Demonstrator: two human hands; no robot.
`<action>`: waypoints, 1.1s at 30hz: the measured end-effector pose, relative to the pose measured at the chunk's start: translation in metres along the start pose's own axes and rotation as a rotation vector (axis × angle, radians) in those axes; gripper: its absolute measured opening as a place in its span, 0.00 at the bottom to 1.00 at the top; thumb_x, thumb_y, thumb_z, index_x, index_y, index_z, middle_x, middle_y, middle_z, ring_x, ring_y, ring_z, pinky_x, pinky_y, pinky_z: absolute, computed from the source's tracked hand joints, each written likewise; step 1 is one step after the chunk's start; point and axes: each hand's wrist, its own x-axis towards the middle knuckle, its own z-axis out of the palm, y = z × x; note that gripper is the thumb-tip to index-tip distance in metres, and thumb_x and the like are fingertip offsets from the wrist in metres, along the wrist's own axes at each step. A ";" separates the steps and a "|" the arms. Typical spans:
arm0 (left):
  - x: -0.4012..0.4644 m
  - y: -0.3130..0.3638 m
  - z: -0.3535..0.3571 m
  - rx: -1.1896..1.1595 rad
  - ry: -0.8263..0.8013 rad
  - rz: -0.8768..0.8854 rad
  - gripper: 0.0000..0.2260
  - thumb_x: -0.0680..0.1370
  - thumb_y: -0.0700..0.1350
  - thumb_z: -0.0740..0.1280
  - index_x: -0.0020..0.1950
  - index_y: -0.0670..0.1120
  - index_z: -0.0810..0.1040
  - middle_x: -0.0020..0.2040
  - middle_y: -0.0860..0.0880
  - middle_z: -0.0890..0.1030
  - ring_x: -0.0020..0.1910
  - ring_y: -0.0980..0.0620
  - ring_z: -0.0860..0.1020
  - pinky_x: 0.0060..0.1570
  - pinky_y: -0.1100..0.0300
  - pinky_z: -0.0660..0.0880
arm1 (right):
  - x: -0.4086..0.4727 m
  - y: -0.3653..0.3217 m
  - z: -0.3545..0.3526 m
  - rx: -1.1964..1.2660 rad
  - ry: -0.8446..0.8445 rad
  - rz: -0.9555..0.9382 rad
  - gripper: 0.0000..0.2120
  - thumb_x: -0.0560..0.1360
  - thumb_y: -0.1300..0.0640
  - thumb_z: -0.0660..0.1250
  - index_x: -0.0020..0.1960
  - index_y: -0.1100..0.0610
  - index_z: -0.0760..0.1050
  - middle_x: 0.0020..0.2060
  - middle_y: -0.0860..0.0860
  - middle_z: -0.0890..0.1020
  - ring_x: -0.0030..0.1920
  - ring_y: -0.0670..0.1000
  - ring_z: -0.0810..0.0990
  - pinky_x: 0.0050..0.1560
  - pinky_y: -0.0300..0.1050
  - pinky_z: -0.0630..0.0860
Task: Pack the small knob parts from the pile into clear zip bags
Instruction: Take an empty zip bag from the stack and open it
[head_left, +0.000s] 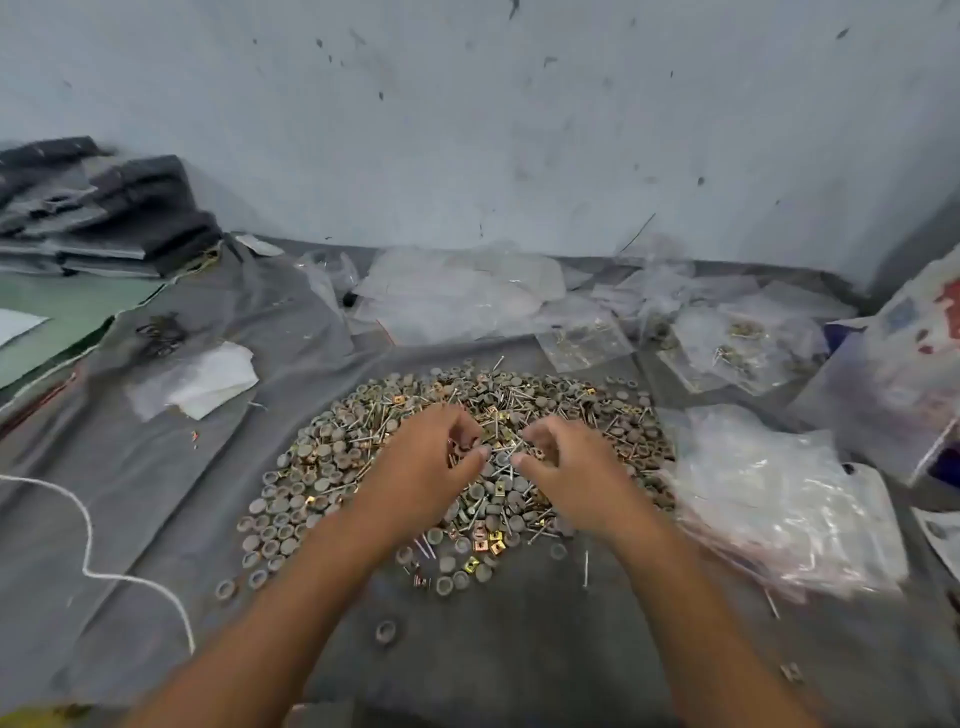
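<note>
**Two hands in one pile of knob parts**

Here, both hands work the middle of one wide pile of small grey round knob parts (291, 514), mixed with thin metal pins and brass-coloured square clips, too many to count. The pile lies on a grey cloth (156, 493) spread over the table.

The left hand (423, 467) has its fingers curled down into the heap, with small pieces showing under the fingertips; whether it truly grips them cannot be told. The right hand (563, 467) is likewise half-curled, thumb and fingers bent toward the parts; whether it holds anything cannot be told either. The two thumbs nearly meet.

At 3 o'clock from the pile lies one loose stack of clear zip bags (779, 499), just beside its edge. At 1 o'clock lie several filled clear bags (737, 343), the count blurred. At 12 o'clock lies a heap of crumpled clear plastic (457, 291). At 9 o'clock lie one white folded sheet (218, 379) and, lower, one white cord (88, 540). At 10 o'clock, well apart, sits one stack of dark grey flat items (104, 208).
</note>
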 end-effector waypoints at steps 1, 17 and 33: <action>0.004 -0.002 0.015 0.058 -0.035 -0.029 0.09 0.79 0.56 0.67 0.57 0.58 0.74 0.55 0.58 0.77 0.55 0.58 0.75 0.55 0.62 0.72 | 0.009 0.001 0.011 -0.060 -0.005 0.038 0.19 0.79 0.45 0.68 0.69 0.46 0.72 0.65 0.47 0.76 0.61 0.47 0.74 0.60 0.44 0.72; 0.026 -0.030 0.042 0.262 0.097 -0.080 0.17 0.77 0.60 0.68 0.63 0.57 0.75 0.60 0.58 0.78 0.61 0.56 0.73 0.66 0.56 0.63 | 0.036 0.020 0.028 -0.263 0.135 0.037 0.19 0.78 0.44 0.69 0.68 0.43 0.73 0.65 0.42 0.76 0.67 0.46 0.72 0.68 0.49 0.70; 0.015 -0.002 0.017 -0.232 0.202 -0.029 0.10 0.81 0.56 0.61 0.56 0.54 0.77 0.47 0.61 0.79 0.48 0.64 0.77 0.49 0.55 0.78 | -0.050 0.092 -0.103 -0.548 0.261 0.535 0.07 0.79 0.54 0.71 0.55 0.43 0.79 0.58 0.47 0.84 0.59 0.54 0.80 0.62 0.54 0.73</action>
